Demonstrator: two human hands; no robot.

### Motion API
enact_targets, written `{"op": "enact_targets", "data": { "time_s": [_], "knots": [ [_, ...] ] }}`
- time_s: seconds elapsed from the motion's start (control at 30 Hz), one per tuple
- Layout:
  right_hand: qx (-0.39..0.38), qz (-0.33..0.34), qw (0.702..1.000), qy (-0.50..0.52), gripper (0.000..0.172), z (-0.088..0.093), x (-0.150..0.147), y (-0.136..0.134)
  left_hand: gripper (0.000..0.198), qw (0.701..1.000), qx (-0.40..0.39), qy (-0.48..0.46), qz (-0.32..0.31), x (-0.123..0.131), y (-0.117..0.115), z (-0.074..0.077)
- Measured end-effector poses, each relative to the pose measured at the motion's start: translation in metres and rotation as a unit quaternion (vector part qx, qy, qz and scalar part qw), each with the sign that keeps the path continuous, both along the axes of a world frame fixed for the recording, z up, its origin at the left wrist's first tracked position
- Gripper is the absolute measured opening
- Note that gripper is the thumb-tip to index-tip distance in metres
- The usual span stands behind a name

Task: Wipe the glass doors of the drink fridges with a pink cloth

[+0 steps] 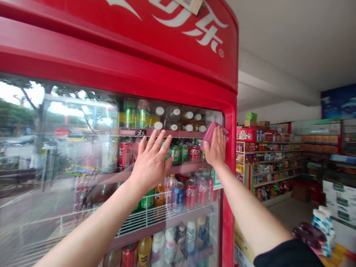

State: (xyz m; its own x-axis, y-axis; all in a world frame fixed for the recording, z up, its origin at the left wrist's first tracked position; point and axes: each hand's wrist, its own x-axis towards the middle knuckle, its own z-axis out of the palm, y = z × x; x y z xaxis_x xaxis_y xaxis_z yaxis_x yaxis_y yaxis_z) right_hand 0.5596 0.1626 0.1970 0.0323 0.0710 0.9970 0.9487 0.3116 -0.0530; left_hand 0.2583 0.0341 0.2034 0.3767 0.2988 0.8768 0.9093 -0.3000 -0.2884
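Observed at the upper right corner of the glass door [83, 155], touching the red frame [231, 185]: pink cloth [210, 132], bunched and pinned to the pane under the close-set fingers of the right hand [215, 148], its edge showing above and left of the fingertips. Noted to the left and slightly lower: left hand [151, 161], fingers spread, palm flat on the glass, holding nothing, apart from the cloth. Judged nearer the cloth by far: right hand, with the rest of the pane lying leftward and downward from it.
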Motion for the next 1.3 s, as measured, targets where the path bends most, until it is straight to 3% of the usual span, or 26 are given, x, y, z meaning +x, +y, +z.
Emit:
{"op": "enact_targets", "data": {
  "time_s": [0.1, 0.2, 0.43, 0.57, 0.67, 0.77, 0.87, 1.0, 1.1, 1.2, 1.3],
  "knots": [
    [-0.01, -0.006, 0.987, 0.163, 0.083, 0.009, -0.013, 0.005, 0.07, 1.0, 0.01, -0.005, -0.005, -0.005, 0.002, 0.008],
    [-0.017, -0.001, 0.976, 0.218, 0.083, 0.024, -0.053, -0.002, 0.069, 1.0, 0.014, -0.011, -0.009, -0.016, 0.0, 0.012],
    [-0.028, 0.018, 0.999, 0.03, 0.085, 0.049, -0.18, -0.05, 0.071, 0.998, 0.036, -0.033, -0.028, -0.041, -0.005, 0.017],
    [-0.039, 0.05, 0.991, -0.117, 0.075, 0.051, -0.213, -0.066, 0.075, 0.996, 0.058, -0.042, -0.049, -0.042, -0.001, 0.023],
    [-0.022, 0.074, 0.97, -0.231, 0.077, 0.054, -0.196, -0.067, 0.078, 0.995, 0.069, -0.047, -0.05, -0.033, 0.004, 0.024],
    [-0.004, 0.088, 0.946, -0.312, 0.078, 0.061, -0.154, -0.061, 0.077, 0.996, 0.07, -0.034, -0.041, -0.015, 0.009, 0.026],
    [-0.01, 0.09, 0.94, -0.328, 0.083, 0.065, -0.104, -0.049, 0.075, 0.998, 0.055, 0.004, -0.038, 0.012, 0.015, 0.036],
    [-0.012, 0.07, 0.961, -0.268, 0.085, 0.062, -0.045, -0.03, 0.076, 0.996, 0.013, 0.069, -0.053, 0.061, 0.029, 0.064],
    [-0.022, 0.035, 0.986, -0.164, 0.083, 0.056, -0.015, -0.017, 0.076, 0.99, -0.015, 0.124, -0.067, 0.099, 0.041, 0.083],
    [-0.037, -0.007, 0.999, -0.035, 0.08, 0.05, -0.007, -0.008, 0.072, 0.985, -0.027, 0.156, -0.072, 0.123, 0.048, 0.093],
    [-0.04, -0.025, 0.998, 0.046, 0.079, 0.046, -0.022, -0.005, 0.07, 0.984, -0.029, 0.161, -0.069, 0.12, 0.047, 0.094]
  ]
}}
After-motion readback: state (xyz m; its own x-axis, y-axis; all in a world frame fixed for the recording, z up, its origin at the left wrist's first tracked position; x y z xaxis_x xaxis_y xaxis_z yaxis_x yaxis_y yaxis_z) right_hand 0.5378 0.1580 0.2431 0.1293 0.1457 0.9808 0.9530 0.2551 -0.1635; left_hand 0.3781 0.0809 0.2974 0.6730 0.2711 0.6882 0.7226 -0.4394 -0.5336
